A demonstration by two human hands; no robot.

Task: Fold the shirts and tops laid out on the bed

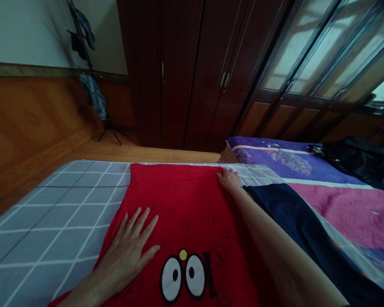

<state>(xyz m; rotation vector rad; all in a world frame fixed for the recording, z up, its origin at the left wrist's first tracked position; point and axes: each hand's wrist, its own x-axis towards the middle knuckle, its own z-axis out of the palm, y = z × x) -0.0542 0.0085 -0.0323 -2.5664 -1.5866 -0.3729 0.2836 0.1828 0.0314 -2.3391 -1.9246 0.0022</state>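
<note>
Wardrobe [176,76] doors of dark reddish wood rise across the far side of the room in front of me, with framed glass panels [307,47] to their right. Nearer, a bed [60,204] with a grey-blue sheet crossed by white lines spreads out below me. Beyond its right side I see a purple and pink quilt [333,200], with a black garment [355,157] heaped on it. At the far left, near the orange wood-toned wall, a dark coat stand [83,42] holds a few cloth items.

On the sheet, the red garment [182,200] lies spread out flat, running from its straight far edge down past the bottom of my view. Just to its right is a navy cloth [294,213], partly hidden behind my right forearm.

My left hand [131,245] rests palm down on the red garment's left part, open, its fingers spread, gripping nothing. My right hand [230,180] is at the garment's far right corner, fingers slightly bent; I can't tell whether they pinch the fabric or only press on it. Smallest are the two white cartoon eyes [183,277] printed nearest me, with a yellow dot [183,255] between their tops.
</note>
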